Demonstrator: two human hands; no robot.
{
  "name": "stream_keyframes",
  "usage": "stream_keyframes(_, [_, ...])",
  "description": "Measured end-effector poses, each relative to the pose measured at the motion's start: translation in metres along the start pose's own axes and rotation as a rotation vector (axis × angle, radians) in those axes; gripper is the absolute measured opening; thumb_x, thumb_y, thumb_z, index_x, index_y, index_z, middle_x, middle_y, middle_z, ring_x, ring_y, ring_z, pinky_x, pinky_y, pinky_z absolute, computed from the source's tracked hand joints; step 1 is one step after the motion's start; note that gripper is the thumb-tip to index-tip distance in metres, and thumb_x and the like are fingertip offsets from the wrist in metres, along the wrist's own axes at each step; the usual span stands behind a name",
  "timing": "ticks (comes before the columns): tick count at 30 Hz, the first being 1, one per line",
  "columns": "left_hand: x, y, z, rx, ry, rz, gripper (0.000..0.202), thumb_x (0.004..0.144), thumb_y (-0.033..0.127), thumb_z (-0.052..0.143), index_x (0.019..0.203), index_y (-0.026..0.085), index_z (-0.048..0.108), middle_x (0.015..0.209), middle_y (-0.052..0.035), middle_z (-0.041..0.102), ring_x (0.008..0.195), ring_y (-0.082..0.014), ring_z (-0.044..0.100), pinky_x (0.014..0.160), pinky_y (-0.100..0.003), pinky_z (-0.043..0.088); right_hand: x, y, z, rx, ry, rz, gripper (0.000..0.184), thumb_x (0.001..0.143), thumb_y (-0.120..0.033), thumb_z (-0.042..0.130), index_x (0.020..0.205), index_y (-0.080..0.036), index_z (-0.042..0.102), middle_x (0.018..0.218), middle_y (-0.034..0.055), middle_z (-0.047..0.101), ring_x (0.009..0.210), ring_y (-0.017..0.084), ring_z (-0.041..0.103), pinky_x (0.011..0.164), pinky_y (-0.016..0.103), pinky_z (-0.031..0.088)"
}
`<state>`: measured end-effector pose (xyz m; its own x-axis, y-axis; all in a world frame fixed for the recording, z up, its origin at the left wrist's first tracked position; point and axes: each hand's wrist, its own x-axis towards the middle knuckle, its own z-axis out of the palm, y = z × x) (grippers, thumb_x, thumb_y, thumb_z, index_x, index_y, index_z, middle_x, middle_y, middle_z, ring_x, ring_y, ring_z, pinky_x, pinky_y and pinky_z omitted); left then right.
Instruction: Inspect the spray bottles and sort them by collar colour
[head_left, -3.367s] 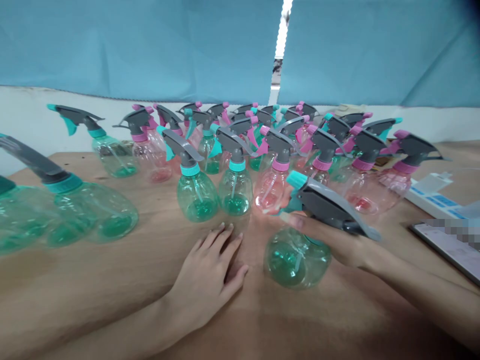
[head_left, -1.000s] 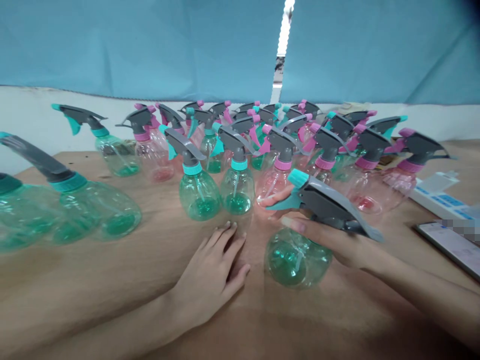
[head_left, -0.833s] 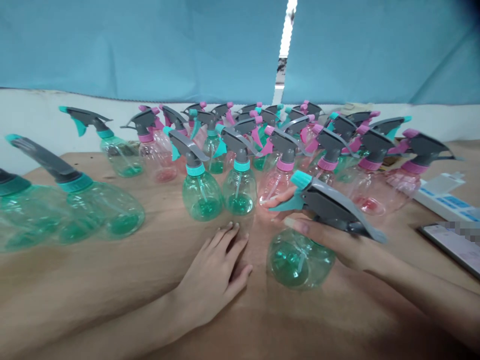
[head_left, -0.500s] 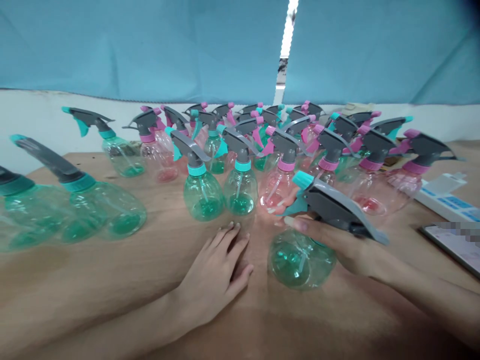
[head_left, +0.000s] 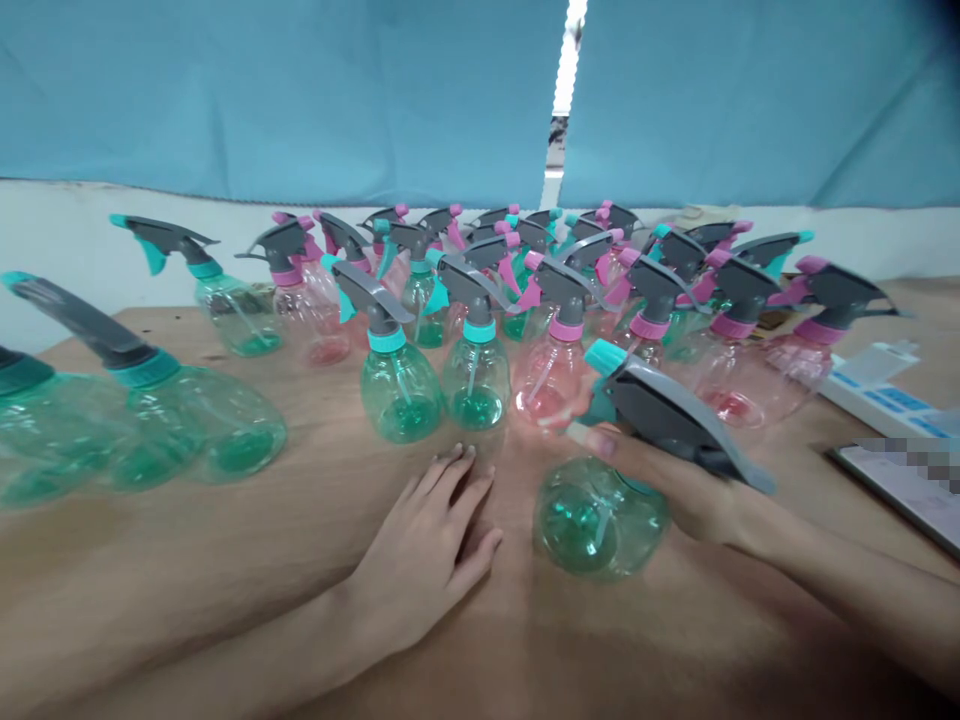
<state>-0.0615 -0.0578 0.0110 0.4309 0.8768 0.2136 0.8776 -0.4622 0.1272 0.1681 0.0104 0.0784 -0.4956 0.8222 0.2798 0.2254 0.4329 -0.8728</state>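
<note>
Fingers of the right hand are closed around the neck of a green spray bottle, just under its grey spray head. The bottle stands on the wooden table, near and right of centre. To its left, the left hand lies palm down on the wood, fingers loosely spread and holding nothing. Just beyond the hands stand two green bottles and a pink bottle, with a crowd of pink and green ones behind. More green bottles sit far left. A white power strip lies at right, and a blue curtain hangs at the far side.
</note>
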Motion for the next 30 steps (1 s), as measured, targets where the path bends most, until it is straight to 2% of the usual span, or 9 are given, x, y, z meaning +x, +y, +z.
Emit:
stream_keyframes(3, [-0.001,0.0,0.0,0.011,-0.012,0.002,0.044,0.095,0.032,0.05,0.132,0.009,0.051,0.139,-0.0184,0.048,0.127,-0.0337,0.044,0.101,-0.05,0.041,0.001,0.001,0.002,0.08,-0.036,0.006,0.017,0.09,-0.034,0.056,0.102,-0.028,0.066,0.097,-0.0002,0.07,0.089,0.018,0.066,0.075,0.03,0.053])
stream_keyframes(6, [-0.002,0.0,0.0,0.01,-0.004,0.002,0.045,0.095,0.033,0.05,0.133,0.01,0.05,0.139,-0.0178,0.048,0.128,-0.0332,0.042,0.101,-0.049,0.041,0.003,-0.001,0.003,0.11,-0.029,-0.014,0.023,0.09,-0.038,0.057,0.106,-0.027,0.068,0.106,0.0013,0.07,0.094,0.019,0.067,0.084,0.032,0.054])
stream_keyframes(9, [-0.002,0.0,0.001,-0.007,0.008,0.003,0.044,0.095,0.033,0.049,0.133,0.011,0.05,0.138,-0.017,0.049,0.128,-0.0326,0.043,0.102,-0.048,0.04,0.003,-0.005,0.003,0.106,-0.02,-0.002,0.03,0.088,-0.04,0.06,0.114,-0.027,0.066,0.108,0.003,0.07,0.089,0.02,0.069,0.084,0.035,0.055])
stream_keyframes(15, [-0.001,0.0,0.0,-0.012,0.0,0.0,0.044,0.095,0.034,0.048,0.133,0.011,0.049,0.138,-0.0171,0.049,0.128,-0.033,0.043,0.102,-0.05,0.04,0.004,-0.007,0.003,0.175,-0.044,-0.026,0.039,0.087,-0.034,0.061,0.126,-0.031,0.059,0.108,0.0024,0.072,0.108,0.023,0.065,0.096,0.04,0.052])
stream_keyframes(23, [-0.001,0.001,-0.001,-0.002,-0.017,-0.006,0.045,0.095,0.033,0.049,0.134,0.01,0.049,0.14,-0.0177,0.047,0.129,-0.0333,0.042,0.103,-0.049,0.039,0.004,-0.006,0.004,0.196,-0.05,-0.039,0.042,0.088,-0.028,0.061,0.13,-0.031,0.055,0.124,0.002,0.066,0.115,0.019,0.061,0.096,0.032,0.052])
stream_keyframes(30, [-0.001,0.0,-0.001,0.0,-0.004,-0.005,0.044,0.095,0.033,0.048,0.134,0.011,0.049,0.14,-0.017,0.047,0.129,-0.0328,0.042,0.102,-0.049,0.04,0.005,-0.011,0.003,0.192,-0.057,-0.05,0.042,0.088,-0.026,0.06,0.129,-0.031,0.056,0.113,0.0028,0.071,0.108,0.021,0.066,0.094,0.036,0.054])
